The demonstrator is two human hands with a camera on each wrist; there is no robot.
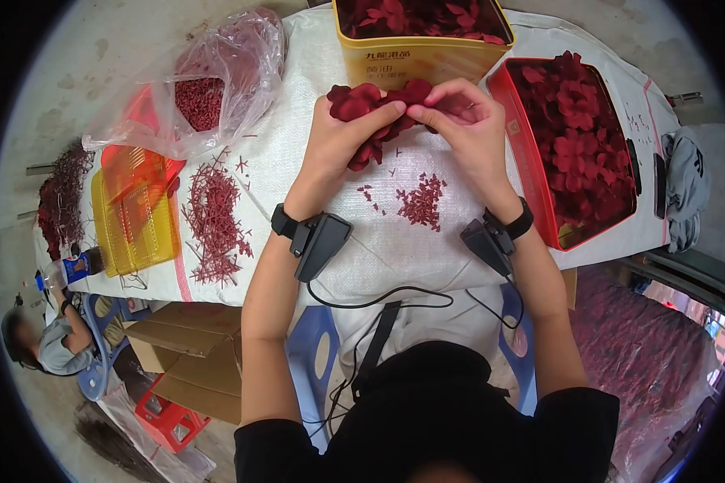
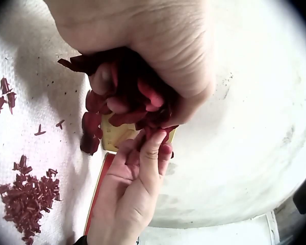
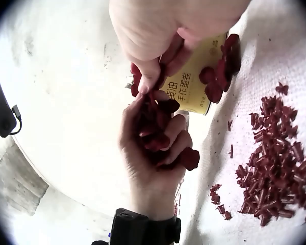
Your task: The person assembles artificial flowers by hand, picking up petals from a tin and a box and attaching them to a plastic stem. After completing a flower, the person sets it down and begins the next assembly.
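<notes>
Fingers (image 1: 379, 119) pinch matte, rounded, dark-red petals (image 1: 353, 105).

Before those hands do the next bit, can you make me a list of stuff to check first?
1. Left hand holding the red petals: ok.
2. Right hand pinching at the same red petals: ok.
3. Exactly which piece it pinches: cannot tell, partly hidden.
4. Pile of little red bits apart from both hands: ok.
5. Yellow tin open at the top: ok.
6. Red tin open too: ok.
</notes>
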